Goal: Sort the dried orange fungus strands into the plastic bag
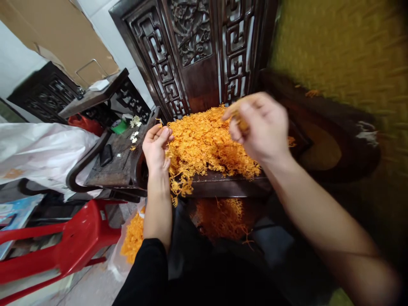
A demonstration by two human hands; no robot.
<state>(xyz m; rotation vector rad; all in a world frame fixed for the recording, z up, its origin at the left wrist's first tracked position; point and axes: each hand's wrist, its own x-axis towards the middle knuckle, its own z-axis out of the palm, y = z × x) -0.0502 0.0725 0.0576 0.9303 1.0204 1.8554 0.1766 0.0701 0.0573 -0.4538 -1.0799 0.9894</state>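
Note:
A large heap of orange, branching pieces (204,140) covers the seat of a dark carved wooden chair (200,85). At the heap's left edge is my left hand (157,142), its thumb and fingers pinched together, with a bit of orange showing at the fingertips. More orange strands hang beneath that hand over the seat's front edge. My right hand (259,125) is raised over the heap's right side, fingers curled and smeared by motion; something orange-brown shows between them, too blurred to make out clearly.
On the left, a wooden side table (111,174) carries a dark phone-like object (106,155), a green item (120,126) and small pale pieces. A red plastic chair (83,233) stands below, beside a bag of orange pieces (133,236). Orange strands (223,216) also lie below the seat.

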